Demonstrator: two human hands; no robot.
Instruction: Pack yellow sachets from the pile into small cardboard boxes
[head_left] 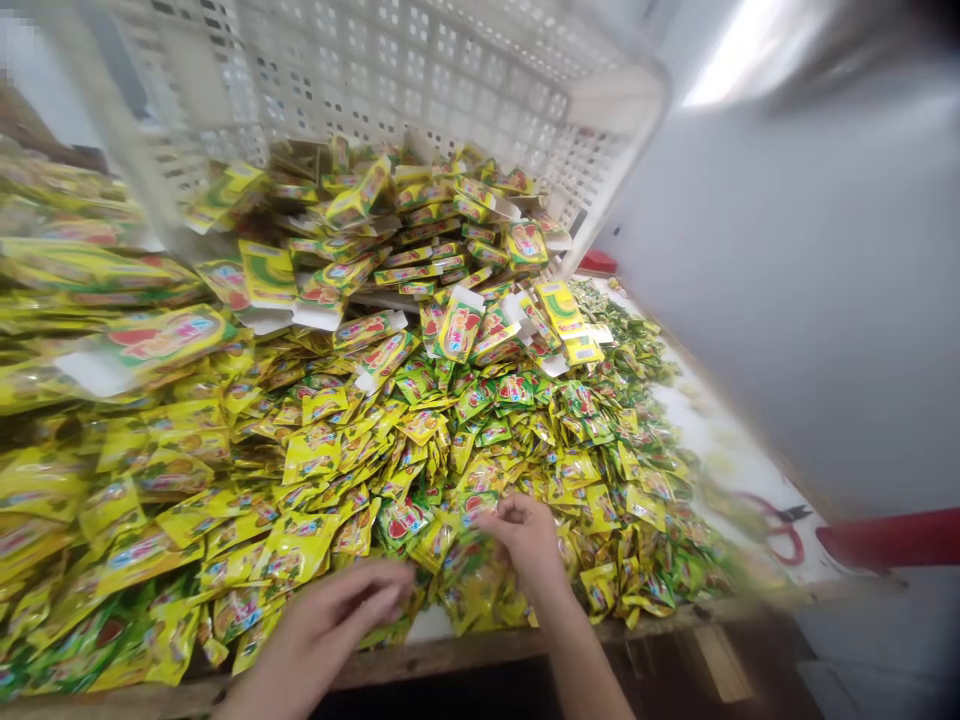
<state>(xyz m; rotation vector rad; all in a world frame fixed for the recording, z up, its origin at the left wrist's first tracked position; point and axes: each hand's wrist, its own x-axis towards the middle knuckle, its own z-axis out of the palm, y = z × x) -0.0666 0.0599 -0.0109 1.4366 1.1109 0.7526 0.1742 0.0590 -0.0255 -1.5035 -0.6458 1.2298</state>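
A big heap of small yellow and green sachets covers the table. My left hand lies near the front edge with its fingers stretched out flat over the packets, holding nothing. My right hand rests on the pile a little further in, its fingers curled together in a pinch at some packets; what they grip is too blurred to name. A white perforated plastic crate is tipped on its side at the back, with flat yellow cartons spilling out of it onto the sachets.
The wooden table edge runs along the front. Red-handled scissors lie on the white tabletop at the right, next to a red object. A grey wall closes the right side. More packets are stacked at the left.
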